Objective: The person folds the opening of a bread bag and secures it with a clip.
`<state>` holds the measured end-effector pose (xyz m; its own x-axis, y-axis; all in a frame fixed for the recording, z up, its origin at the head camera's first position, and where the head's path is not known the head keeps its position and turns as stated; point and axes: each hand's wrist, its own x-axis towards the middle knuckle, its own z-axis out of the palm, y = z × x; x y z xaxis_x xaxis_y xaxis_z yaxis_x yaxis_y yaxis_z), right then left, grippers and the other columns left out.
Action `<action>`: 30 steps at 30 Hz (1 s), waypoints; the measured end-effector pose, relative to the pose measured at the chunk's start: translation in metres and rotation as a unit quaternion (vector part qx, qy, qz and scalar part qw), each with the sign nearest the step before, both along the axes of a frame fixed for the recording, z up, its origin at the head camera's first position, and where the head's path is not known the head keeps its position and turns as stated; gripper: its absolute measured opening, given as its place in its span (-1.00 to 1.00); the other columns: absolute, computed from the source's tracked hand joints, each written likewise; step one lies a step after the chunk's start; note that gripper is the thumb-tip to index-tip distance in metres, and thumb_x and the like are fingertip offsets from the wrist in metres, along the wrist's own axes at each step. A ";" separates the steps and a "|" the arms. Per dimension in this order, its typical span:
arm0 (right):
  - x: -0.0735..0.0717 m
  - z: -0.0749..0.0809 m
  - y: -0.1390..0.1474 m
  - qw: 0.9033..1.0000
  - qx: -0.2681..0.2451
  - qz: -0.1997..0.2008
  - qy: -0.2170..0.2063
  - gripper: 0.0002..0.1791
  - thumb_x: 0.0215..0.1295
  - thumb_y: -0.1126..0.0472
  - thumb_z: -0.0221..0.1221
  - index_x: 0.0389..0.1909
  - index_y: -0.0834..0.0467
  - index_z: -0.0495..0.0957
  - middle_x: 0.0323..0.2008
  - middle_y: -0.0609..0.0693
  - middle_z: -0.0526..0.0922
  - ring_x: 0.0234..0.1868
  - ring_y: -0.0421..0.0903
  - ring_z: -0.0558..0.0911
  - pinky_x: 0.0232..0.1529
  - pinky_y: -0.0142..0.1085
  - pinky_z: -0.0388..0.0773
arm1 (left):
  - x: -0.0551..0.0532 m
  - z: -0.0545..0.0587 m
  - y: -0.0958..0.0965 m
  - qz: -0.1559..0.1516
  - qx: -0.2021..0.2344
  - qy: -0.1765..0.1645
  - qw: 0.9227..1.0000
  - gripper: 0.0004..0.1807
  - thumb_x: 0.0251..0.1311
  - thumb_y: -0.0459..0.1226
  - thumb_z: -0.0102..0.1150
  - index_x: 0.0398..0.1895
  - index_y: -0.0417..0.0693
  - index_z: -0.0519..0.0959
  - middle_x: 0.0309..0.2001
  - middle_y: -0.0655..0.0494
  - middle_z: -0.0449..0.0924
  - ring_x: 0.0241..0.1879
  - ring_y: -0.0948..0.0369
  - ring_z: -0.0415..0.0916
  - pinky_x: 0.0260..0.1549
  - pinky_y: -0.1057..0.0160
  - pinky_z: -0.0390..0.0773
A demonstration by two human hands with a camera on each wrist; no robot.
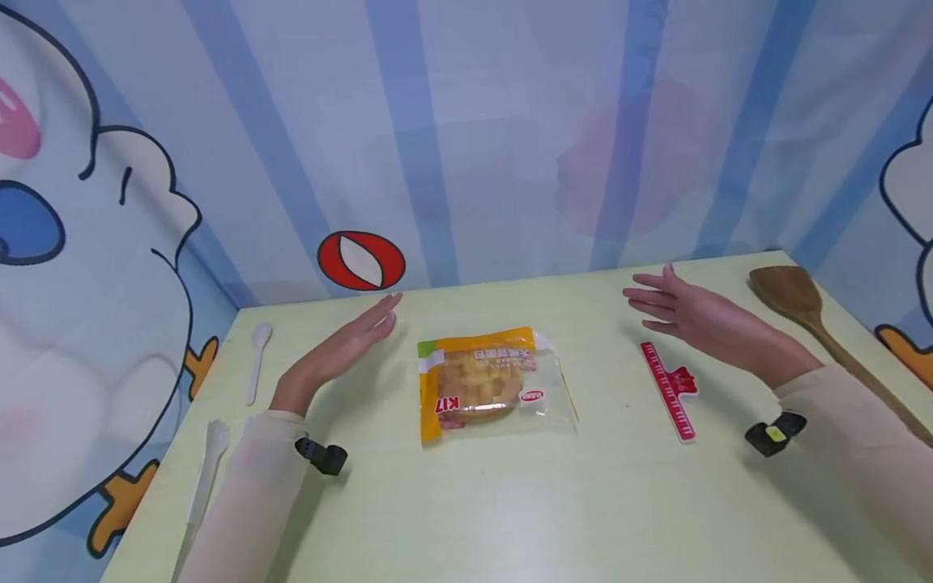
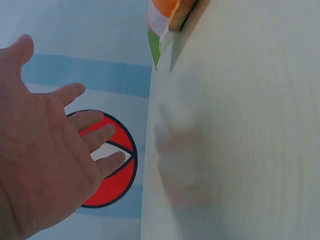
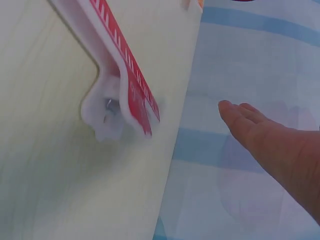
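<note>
In the head view a packaged pastry (image 1: 481, 380) in a yellow and clear wrapper lies flat mid-table. My left hand (image 1: 346, 344) hovers to its left, fingers straight and palm turned inward, holding nothing. Over on the right my right hand (image 1: 703, 316) is held above the table with fingers extended and spread, also holding nothing. Just below that hand lies a red and white ruler-shaped clip (image 1: 669, 393); the right wrist view shows its spring between two plates (image 3: 122, 75). A corner of the pastry wrapper (image 2: 159, 25) appears at the top of the left wrist view.
A white plastic spoon (image 1: 258, 360) and a white plastic fork (image 1: 211, 465) lie along the table's left side, the fork partly behind the left sleeve. A wooden spatula (image 1: 802, 308) lies at the right edge. A striped cartoon backdrop (image 1: 503, 162) stands behind the table (image 1: 503, 510).
</note>
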<state>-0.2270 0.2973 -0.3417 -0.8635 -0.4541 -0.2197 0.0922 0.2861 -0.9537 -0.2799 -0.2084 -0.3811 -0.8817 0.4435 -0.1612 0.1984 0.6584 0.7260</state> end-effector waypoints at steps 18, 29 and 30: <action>-0.004 -0.027 -0.043 0.995 0.100 -0.002 -0.006 -0.26 0.56 -0.07 -0.02 0.57 0.23 0.06 0.54 0.24 0.21 0.50 0.21 0.31 0.47 0.13 0.23 | -0.017 0.012 0.072 -0.086 -0.091 0.042 0.991 -0.25 0.37 0.21 -0.01 0.57 0.27 0.19 0.56 0.07 0.19 0.53 -0.02 0.14 0.43 -0.27 0.20; -0.001 -0.031 -0.058 0.988 0.149 -0.007 0.032 -0.31 0.47 0.00 0.14 0.47 0.27 0.28 0.42 0.23 0.42 0.38 0.16 0.49 0.40 0.10 0.37 | -0.022 0.009 0.101 -0.135 -0.093 0.037 0.986 -0.30 0.40 0.12 0.00 0.55 0.16 0.24 0.48 0.02 0.32 0.47 -0.03 0.24 0.40 -0.23 0.27; -0.001 -0.031 -0.059 0.987 0.154 -0.008 0.036 -0.32 0.47 0.00 0.15 0.46 0.26 0.30 0.41 0.22 0.43 0.37 0.15 0.50 0.40 0.11 0.37 | -0.022 0.010 0.104 -0.141 -0.096 0.038 0.985 -0.30 0.40 0.12 -0.01 0.55 0.15 0.24 0.48 0.03 0.32 0.48 -0.03 0.24 0.40 -0.22 0.27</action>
<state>-0.2276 0.2383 -0.3725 -0.8882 -0.3619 -0.2830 0.0344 0.5620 -0.8264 -0.3019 -0.1044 -0.3711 -0.7407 0.6404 -0.2033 0.4424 0.6926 0.5697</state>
